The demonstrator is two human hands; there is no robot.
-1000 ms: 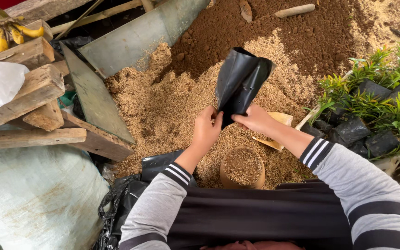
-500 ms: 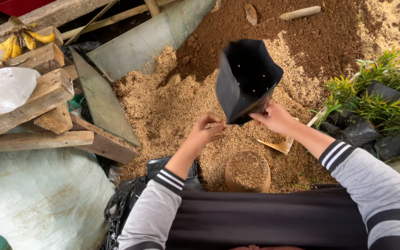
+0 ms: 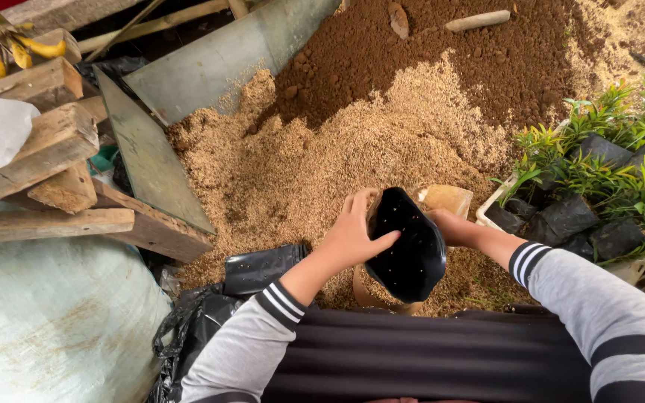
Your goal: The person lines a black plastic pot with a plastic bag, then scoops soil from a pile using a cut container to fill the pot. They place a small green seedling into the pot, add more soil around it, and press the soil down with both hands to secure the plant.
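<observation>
Item: black plastic nursery bag (image 3: 406, 250), perforated with small holes, lower centre of the frame, held up between both hands above a tan round container (image 3: 371, 297) whose rim shows just beneath it.

Left hand (image 3: 352, 235): fingers curled over the bag's left edge, thumb pressed across its face; clamped on the bag.

Right hand (image 3: 449, 226): at the bag's right edge, touching it; fingers largely hidden behind the plastic, so the exact grip cannot be told, though it bears on the bag.

Sleeves: grey with dark stripes at the cuffs, entering from the bottom edge.

Ground behind the bag: heap of pale husk-like material (image 3: 322, 164), centre of the frame, running up into a mound of dark brown soil (image 3: 442, 52) at upper centre.

Just right of the bag: a tan scoop-like piece (image 3: 449, 198), partly buried.

Right edge: cluster of green seedlings (image 3: 606, 164) standing in filled black bags.

Lower left of the bag: a flat stack of spare black bags (image 3: 263, 267), beside crumpled black plastic.

Left side: grey metal sheets (image 3: 151, 160) leaning, rough wooden planks (image 3: 46, 149), a large pale sack (image 3: 46, 321) at lower left.

Upper left corner: yellow bananas (image 3: 9, 52).
</observation>
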